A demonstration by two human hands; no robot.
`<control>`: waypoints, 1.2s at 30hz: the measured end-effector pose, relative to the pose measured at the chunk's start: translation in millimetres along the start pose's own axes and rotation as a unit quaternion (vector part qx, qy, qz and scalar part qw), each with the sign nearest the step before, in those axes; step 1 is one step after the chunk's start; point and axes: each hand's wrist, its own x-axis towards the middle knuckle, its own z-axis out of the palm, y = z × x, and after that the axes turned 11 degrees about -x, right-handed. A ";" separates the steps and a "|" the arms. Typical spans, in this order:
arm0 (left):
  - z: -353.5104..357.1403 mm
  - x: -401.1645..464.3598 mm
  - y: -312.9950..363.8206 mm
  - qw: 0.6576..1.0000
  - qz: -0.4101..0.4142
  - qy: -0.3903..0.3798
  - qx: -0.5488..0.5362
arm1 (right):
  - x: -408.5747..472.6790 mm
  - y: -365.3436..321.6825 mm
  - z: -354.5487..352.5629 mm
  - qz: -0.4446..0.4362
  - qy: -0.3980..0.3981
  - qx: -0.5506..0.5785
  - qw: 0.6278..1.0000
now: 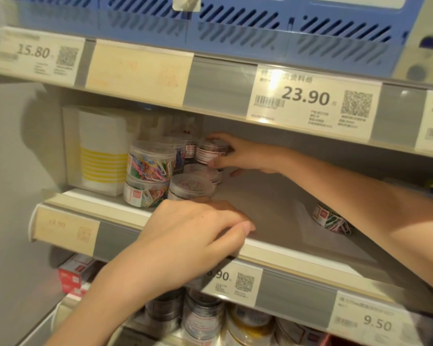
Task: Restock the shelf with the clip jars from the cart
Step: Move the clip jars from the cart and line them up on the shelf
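Observation:
Clear round clip jars stand at the left of the middle shelf (272,208). Two jars of coloured clips (149,166) are stacked at the front, with a jar (191,186) beside them and more behind. My right hand (245,153) reaches deep into the shelf. Its fingers and thumb grip a clip jar (208,152) that sits atop a lower jar (203,171). My left hand (193,233) rests on the shelf's front edge with bent fingers and holds nothing I can see. Another clip jar (332,221) lies at the right, partly under my right forearm. The cart is out of view.
A white box with yellow stripes (103,151) stands left of the jars. Blue slotted baskets (235,21) sit on the shelf above, over a price rail (307,98). The shelf below holds several tape rolls and jars (203,315) and red boxes (73,273).

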 end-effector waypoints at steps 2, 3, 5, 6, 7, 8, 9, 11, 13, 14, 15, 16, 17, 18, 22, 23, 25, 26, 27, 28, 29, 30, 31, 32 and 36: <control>0.4 0.1 0.8 1.000 0.000 0.001 0.002 | -0.7 3.9 3.4 0.003 -0.011 0.019 1.000; 0.8 0.1 0.9 1.000 -0.002 0.001 0.001 | -0.8 5.2 4.7 0.000 -0.010 0.026 1.000; 1.7 0.5 0.3 1.000 -0.004 0.003 -0.001 | -0.5 5.9 6.3 -0.006 -0.004 0.032 0.999; 2.1 0.4 -0.1 1.000 -0.005 0.004 -0.003 | -0.6 5.8 6.6 -0.007 -0.003 0.032 0.999; 2.2 0.5 0.0 1.000 -0.006 0.006 -0.004 | -0.8 5.5 6.8 -0.007 -0.004 0.030 1.000; 2.2 0.1 0.1 1.000 -0.007 0.008 -0.005 | -1.0 5.2 6.8 -0.005 -0.004 0.024 1.000; 2.3 -0.2 0.3 1.000 -0.007 0.011 -0.006 | -1.4 4.6 6.7 -0.005 -0.005 0.016 1.000; 2.0 -0.3 1.0 1.000 -0.006 0.020 -0.006 | -2.4 3.1 6.2 -0.002 -0.010 0.001 1.000; 1.0 0.2 1.5 1.000 -0.008 0.024 -0.013 | -3.6 1.0 5.5 0.000 -0.016 -0.011 1.000; 0.5 0.6 1.7 1.000 -0.009 0.022 -0.019 | -4.4 -0.1 5.1 0.000 -0.018 -0.016 1.000; 0.0 0.8 2.1 1.000 -0.009 0.019 -0.023 | -5.2 -1.5 5.0 0.001 -0.020 -0.019 1.000; -0.4 0.8 2.1 1.000 -0.008 0.017 -0.023 | -6.2 -2.6 4.9 0.003 -0.020 -0.021 1.000; -0.6 0.8 2.3 1.000 -0.006 0.015 -0.022 | -6.8 -3.6 4.9 0.005 -0.019 -0.023 1.000; -0.8 0.2 2.5 1.000 -0.005 0.014 -0.019 | -7.6 -4.3 4.9 0.009 -0.018 -0.023 1.000; -1.1 -0.4 3.1 1.000 0.000 0.014 -0.005 | -13.4 -7.1 1.2 0.030 -0.004 -0.027 0.999; -1.2 -0.2 3.0 1.000 0.000 0.013 -0.005 | -17.0 -7.5 -1.2 0.034 0.000 -0.031 0.999; -0.8 0.2 2.6 1.000 -0.002 0.011 -0.008 | -27.5 -6.9 -7.9 0.032 0.002 -0.050 0.998; -0.4 0.3 2.3 1.000 -0.004 0.012 -0.006 | -34.1 -5.5 -12.0 0.032 -0.003 -0.069 0.997; 0.1 0.1 2.2 1.000 -0.005 0.013 -0.003 | -41.8 -3.9 -16.5 0.033 -0.011 -0.091 0.995; 0.4 -0.3 2.0 1.000 -0.006 0.015 -0.001 | -50.4 -1.7 -21.6 0.036 -0.022 -0.114 0.993; 0.6 -0.4 2.2 1.000 -0.007 0.017 0.001 | -60.2 -0.3 -26.4 0.037 -0.033 -0.137 0.989; 0.5 -0.8 2.6 1.000 -0.007 0.019 0.004 | -70.9 1.3 -31.4 0.037 -0.039 -0.161 0.985; 0.5 -1.2 2.8 1.000 -0.006 0.020 0.007 | -82.3 2.5 -36.3 0.039 -0.041 -0.188 0.980; 0.4 -1.1 3.0 1.000 -0.006 0.020 0.011 | -94.2 3.2 -40.9 0.041 -0.042 -0.213 0.975; 0.5 -1.1 2.1 1.000 -0.007 0.018 0.012 | -140.3 9.6 -57.3 0.073 -0.066 -0.256 0.962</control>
